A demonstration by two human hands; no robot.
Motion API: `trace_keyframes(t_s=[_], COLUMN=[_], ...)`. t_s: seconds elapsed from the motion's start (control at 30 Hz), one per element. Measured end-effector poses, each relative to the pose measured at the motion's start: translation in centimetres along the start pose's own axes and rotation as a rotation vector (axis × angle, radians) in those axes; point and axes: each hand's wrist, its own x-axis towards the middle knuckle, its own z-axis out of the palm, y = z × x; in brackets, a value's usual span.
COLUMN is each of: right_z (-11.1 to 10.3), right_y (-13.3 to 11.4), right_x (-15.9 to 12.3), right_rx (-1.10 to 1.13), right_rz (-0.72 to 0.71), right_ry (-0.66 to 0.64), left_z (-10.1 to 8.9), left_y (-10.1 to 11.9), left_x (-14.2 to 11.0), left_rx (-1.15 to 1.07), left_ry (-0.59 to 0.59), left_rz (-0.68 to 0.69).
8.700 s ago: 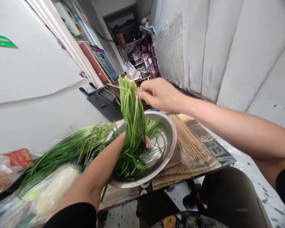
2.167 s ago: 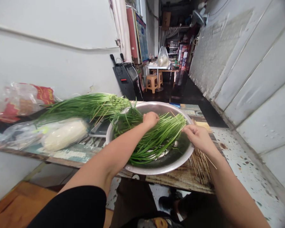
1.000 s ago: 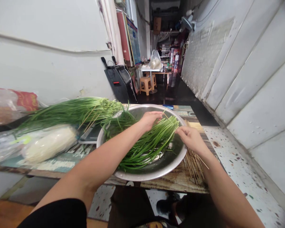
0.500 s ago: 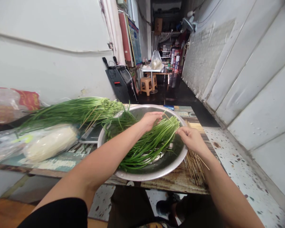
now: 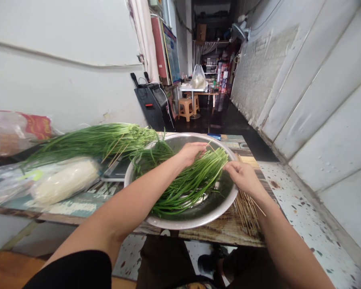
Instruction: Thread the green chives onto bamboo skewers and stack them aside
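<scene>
A wide metal basin (image 5: 195, 223) holds a heap of long green garlic chives (image 5: 186, 188), pale stem ends toward the right. My left hand (image 5: 194, 152) reaches over the heap with its fingers closed on chives; thin stalks or sticks show at its fingertips. At the right rim, my right hand (image 5: 240, 172) pinches the pale end of a chive stem; its fingertips touch the bunch. Bamboo skewers (image 5: 247, 212) lie in a loose pile beside the basin, partly under my right wrist.
Left of the basin, more chives (image 5: 90, 140) with several skewers in them lie over a metal tray (image 5: 116, 170). A plastic-wrapped white bundle (image 5: 67, 180) and a red-printed bag (image 5: 33, 126) sit farther left. Beyond the table stand a black case (image 5: 153, 105) and stools (image 5: 185, 109).
Almost nothing differs. Both hands keep their places at the chives, and the view has shifted only slightly.
</scene>
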Motion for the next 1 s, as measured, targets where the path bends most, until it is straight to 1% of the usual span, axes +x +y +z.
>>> trace_keyframes(t_s=[0.17, 0.33, 0.43, 0.63, 1.0], right_z=[0.01, 0.11, 0.14, 0.07, 0.08], right_y=[0.12, 0.33, 0.31, 0.12, 0.55], right_x=[0.02, 0.01, 0.05, 0.07, 0.1], right_rx=[0.01, 0.016, 0.007, -0.019, -0.021], right_rz=[-0.019, 0.014, 0.008, -0.003, -0.017], right_ry=[-0.007, -0.009, -0.001, 0.009, 0.011], left_z=[0.02, 0.15, 0.24, 0.36, 0.25], left_y=[0.02, -0.15, -0.29, -0.14, -0.01], left_x=[-0.05, -0.12, -0.1, -0.14, -0.19], left_rx=[-0.001, -0.002, -0.011, -0.039, -0.069], left_ry=[-0.006, -0.011, -0.007, 0.027, 0.014], left_rz=[0.001, 0.009, 0.016, -0.021, -0.023])
